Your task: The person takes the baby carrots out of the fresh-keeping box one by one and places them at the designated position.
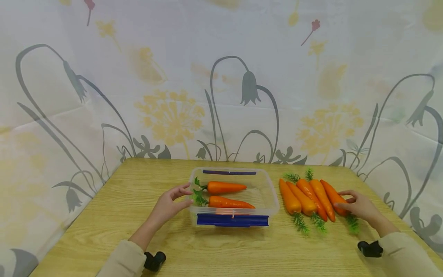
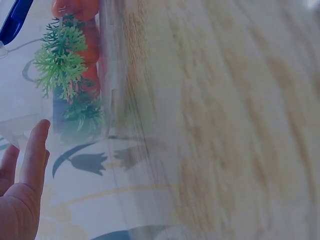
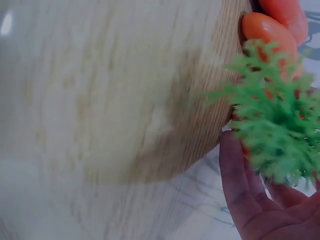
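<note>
A clear plastic box [image 1: 273,198] with blue latch flaps sits mid-table and holds two orange carrots with green tops, the back carrot [image 1: 226,187] and the front carrot [image 1: 230,202]. My left hand [image 1: 169,202] is at its left wall, fingers fairly straight and tips at the rim; in the left wrist view the fingers [image 2: 34,160] extend beside the box corner. Right of the box several carrots [image 1: 306,206] lie in a row. My right hand [image 1: 361,207] grips the rightmost carrot [image 1: 331,194], whose leafy top [image 3: 277,117] partly hides the fingers in the right wrist view.
The wooden table [image 1: 221,254] ends at a flower-printed cloth backdrop [image 1: 228,115]. Black wrist-camera mounts, a left mount [image 1: 154,261] and a right mount [image 1: 370,249], stick out from the sleeves. The row of carrots lies close to the box's right wall.
</note>
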### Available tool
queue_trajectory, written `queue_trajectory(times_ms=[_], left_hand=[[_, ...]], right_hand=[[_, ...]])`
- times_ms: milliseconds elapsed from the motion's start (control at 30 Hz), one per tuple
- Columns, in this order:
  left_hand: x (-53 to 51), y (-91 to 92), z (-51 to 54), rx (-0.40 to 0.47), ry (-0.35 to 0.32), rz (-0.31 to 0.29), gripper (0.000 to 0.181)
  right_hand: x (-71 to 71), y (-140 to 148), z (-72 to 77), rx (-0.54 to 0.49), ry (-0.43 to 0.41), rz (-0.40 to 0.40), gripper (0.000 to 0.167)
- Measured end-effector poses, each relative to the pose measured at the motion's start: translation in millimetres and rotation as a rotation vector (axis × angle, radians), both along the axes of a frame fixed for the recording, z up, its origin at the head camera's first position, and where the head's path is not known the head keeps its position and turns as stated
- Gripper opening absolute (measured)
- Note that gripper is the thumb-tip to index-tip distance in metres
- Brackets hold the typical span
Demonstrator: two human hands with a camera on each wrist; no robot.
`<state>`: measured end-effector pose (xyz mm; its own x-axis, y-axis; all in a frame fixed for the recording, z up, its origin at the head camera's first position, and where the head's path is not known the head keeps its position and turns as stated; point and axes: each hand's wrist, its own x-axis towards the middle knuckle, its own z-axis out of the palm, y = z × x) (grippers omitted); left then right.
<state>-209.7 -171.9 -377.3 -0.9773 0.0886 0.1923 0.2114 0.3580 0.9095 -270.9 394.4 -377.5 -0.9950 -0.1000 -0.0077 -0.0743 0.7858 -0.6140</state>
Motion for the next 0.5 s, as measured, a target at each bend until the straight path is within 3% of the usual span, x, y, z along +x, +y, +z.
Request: queue_trajectory(times_ms=[300,500], left_hand=[[0.2,0.1,-0.4,-0.006,-0.001,-0.001,0.028],[0.7,-0.1,-0.1,-0.017,-0.003,0.003,0.027]], right_hand=[[-2.4,4,3.5,0.000,-0.019,0.051,0.065],[-3.1,5,17.8,-0.012,0.069,0.035,0.060]])
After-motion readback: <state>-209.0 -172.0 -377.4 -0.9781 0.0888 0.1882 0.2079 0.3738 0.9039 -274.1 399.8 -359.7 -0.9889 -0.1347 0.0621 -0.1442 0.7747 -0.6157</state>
